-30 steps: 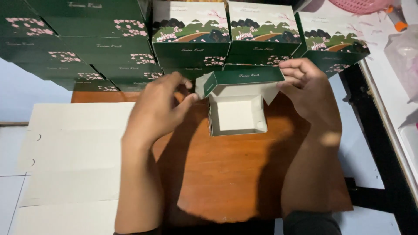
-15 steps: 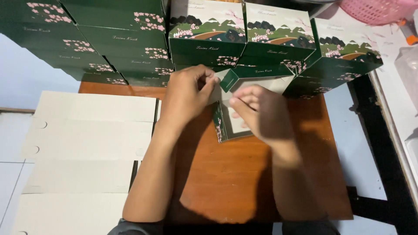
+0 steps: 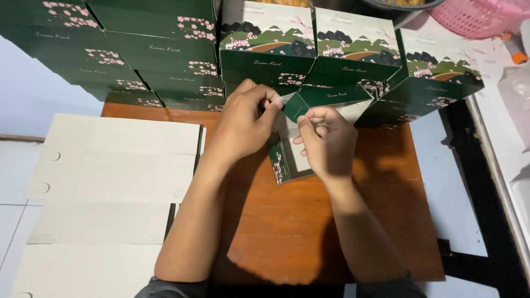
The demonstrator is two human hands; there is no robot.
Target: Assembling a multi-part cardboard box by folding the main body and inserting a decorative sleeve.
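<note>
Both hands pinch green box flap.

Left hand and right hand close together, fingers pinched.

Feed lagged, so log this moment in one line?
left hand: pinching box flap | right hand: on box | flat blanks: left | finished boxes: behind

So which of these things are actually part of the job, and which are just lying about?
In use:
- left hand and right hand, both pinching flaps of the half-folded green cardboard box
- brown wooden board under it

Lying about:
- stacked finished green boxes
- flat white cardboard sheets
- pink plastic basket
</note>
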